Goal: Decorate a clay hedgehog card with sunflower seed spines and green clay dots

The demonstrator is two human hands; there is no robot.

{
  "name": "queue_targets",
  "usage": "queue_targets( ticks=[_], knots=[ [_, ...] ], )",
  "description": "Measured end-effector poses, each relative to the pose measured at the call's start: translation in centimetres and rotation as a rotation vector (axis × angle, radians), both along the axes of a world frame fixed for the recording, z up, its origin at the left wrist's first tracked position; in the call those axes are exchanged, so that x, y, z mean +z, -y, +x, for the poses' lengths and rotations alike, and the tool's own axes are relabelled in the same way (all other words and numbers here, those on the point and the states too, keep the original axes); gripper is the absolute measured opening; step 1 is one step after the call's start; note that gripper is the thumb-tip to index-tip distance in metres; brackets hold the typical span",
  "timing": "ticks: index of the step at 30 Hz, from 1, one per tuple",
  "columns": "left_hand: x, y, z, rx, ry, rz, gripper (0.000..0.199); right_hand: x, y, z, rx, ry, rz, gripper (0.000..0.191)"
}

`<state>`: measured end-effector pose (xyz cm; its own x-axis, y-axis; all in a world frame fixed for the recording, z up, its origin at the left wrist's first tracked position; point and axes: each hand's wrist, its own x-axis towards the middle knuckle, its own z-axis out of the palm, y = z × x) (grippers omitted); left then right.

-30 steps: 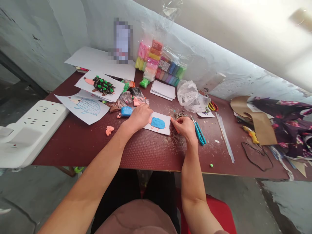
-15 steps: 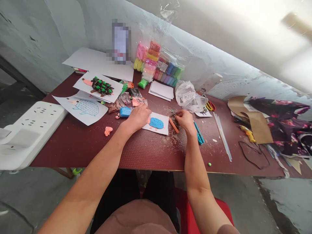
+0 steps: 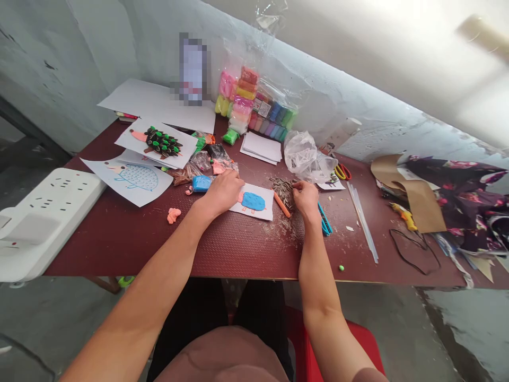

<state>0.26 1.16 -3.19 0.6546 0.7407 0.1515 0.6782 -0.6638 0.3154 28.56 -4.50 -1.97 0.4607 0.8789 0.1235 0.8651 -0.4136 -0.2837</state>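
Note:
My left hand (image 3: 222,194) rests on the left edge of a white card (image 3: 254,212) and holds nothing. A blue clay oval with small orange-pink legs (image 3: 253,201) lies on that card just beyond my fingers. My right hand (image 3: 306,200) sits at the edge of a heap of striped sunflower seeds (image 3: 283,190), fingertips pinched together; whether a seed lies between them is hidden. An orange clay stick (image 3: 281,204) lies beside the heap, left of my right hand. A blue clay block (image 3: 201,183) lies left of my left hand.
A finished seed-covered clay hedgehog card (image 3: 159,142) and a hedgehog line drawing (image 3: 137,178) lie at left. Clay packs (image 3: 238,101), a plastic bag (image 3: 304,159), a blue utility knife (image 3: 325,219), scissors (image 3: 342,172) and a white power strip (image 3: 47,223) surround the maroon table (image 3: 238,260).
My right hand has moved up and left onto the seeds, and the orange stick now lies uncovered beside them. The seed heap looks more spread out. My left hand has barely moved.

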Motion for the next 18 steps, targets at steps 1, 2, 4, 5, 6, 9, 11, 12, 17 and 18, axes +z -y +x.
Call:
queue_targets(
  ticks=[1,2,4,5,6,9,11,12,17,18],
  knots=[
    [0.0,0.0,0.0,-0.004,0.001,0.001,0.033,0.0,-0.2,-0.4,0.014,-0.01,0.0,0.035],
    [0.0,0.0,-0.1,-0.007,0.001,0.002,0.033,0.0,-0.3,-0.8,0.028,-0.028,0.004,0.034],
    [0.1,0.1,-0.1,-0.008,0.002,0.001,0.033,0.2,-0.5,-1.4,0.055,-0.081,0.016,0.032],
    [0.2,0.1,-0.2,-0.009,0.003,-0.002,0.033,0.3,-0.5,-1.6,0.068,-0.109,0.025,0.031],
    [0.2,0.1,-0.2,-0.008,0.004,-0.006,0.033,0.4,-0.4,-1.8,0.079,-0.134,0.036,0.029],
    [0.3,0.2,-0.2,-0.006,0.009,-0.016,0.033,0.6,-0.1,-1.8,0.059,-0.191,0.073,0.025],
    [0.4,0.2,-0.1,-0.008,0.005,-0.011,0.033,0.5,0.2,-1.4,0.016,-0.207,0.088,0.024],
    [0.4,0.2,-0.1,-0.009,-0.001,-0.006,0.033,0.5,0.3,-1.2,0.0,-0.214,0.091,0.024],
    [0.5,0.2,-0.1,-0.007,-0.03,-0.008,0.035,-0.2,0.4,-0.1,0.005,-0.314,0.097,0.026],
    [0.5,0.2,-0.1,-0.008,-0.029,-0.009,0.035,-0.4,0.4,0.0,0.008,-0.34,0.107,0.026]
  ],
)
